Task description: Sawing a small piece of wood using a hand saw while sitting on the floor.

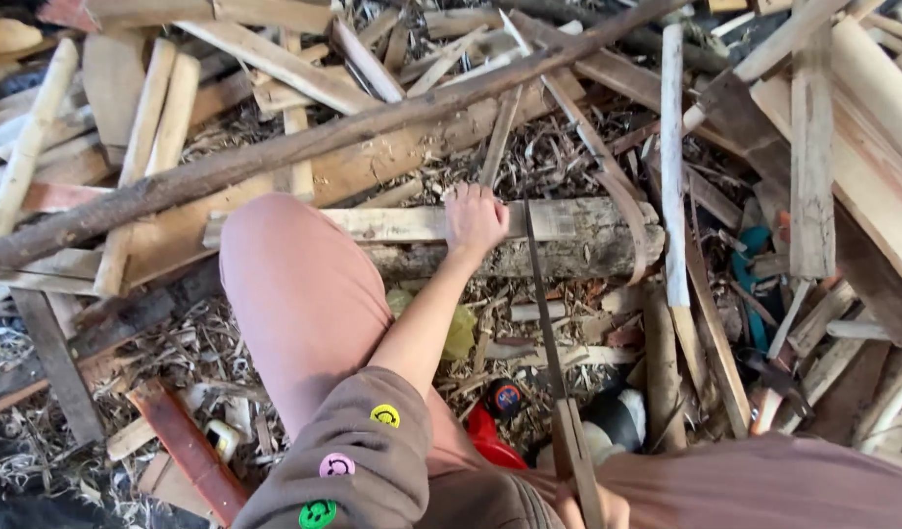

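Observation:
My left hand (475, 220) presses flat on a pale wooden slat (392, 223) that lies across a thick rough log (569, 250). Just right of that hand, a long thin saw blade (541, 294) stands on the slat and runs back toward me. My right hand (600, 509), only partly visible at the bottom edge, grips the saw's wooden handle (578, 451). My knee in pinkish trousers (294, 284) rests against the slat's left part. My brown sleeve (358, 460) carries round coloured patches.
Planks, sticks and offcuts lie heaped all around, with a long dark branch (304, 142) crossing diagonally behind the log. Shavings cover the ground. A red and black tape measure (505, 397), a yellow-green wrapper (459, 331) and a reddish board (187, 446) lie near my legs.

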